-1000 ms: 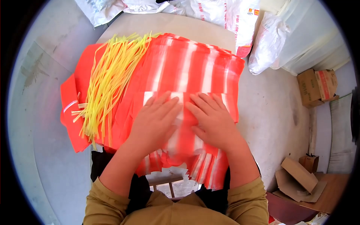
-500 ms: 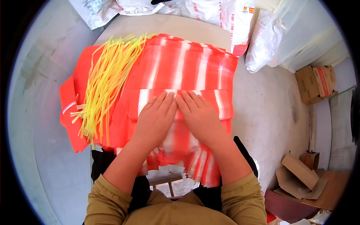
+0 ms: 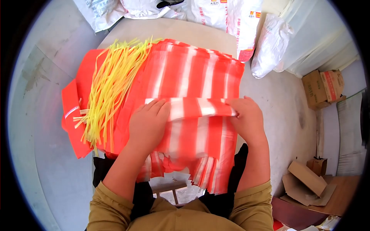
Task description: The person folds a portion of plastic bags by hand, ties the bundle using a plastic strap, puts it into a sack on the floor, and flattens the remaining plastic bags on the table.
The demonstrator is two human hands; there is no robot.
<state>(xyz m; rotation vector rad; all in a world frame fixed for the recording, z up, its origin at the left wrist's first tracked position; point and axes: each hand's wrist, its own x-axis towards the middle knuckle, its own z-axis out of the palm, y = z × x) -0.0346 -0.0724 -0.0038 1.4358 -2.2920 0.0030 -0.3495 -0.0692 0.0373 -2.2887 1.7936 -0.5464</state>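
A stack of red and white striped plastic bags (image 3: 194,73) lies in front of me. Across the top one runs a folded band (image 3: 196,107), raised a little at its right end. My left hand (image 3: 149,121) has its fingers closed over the band's left end. At the right end, my right hand (image 3: 246,115) pinches the band between thumb and fingers; the thumb is partly hidden. Loose pleated ends of the striped plastic (image 3: 204,171) hang towards my lap. A bundle of yellow plastic strips (image 3: 115,84) lies left of my left hand, on plain red sheets (image 3: 83,84).
The stack rests on a beige round-edged surface (image 3: 173,29). White printed sacks (image 3: 210,13) stand behind it, with another white sack (image 3: 269,46) at the back right. Cardboard boxes (image 3: 322,88) sit at the right, and an opened carton (image 3: 308,183) lies lower right.
My hands have moved apart from the middle of the fold to its two ends. They were flat with fingers outstretched; now they grip the ends, and the right end is lifted.
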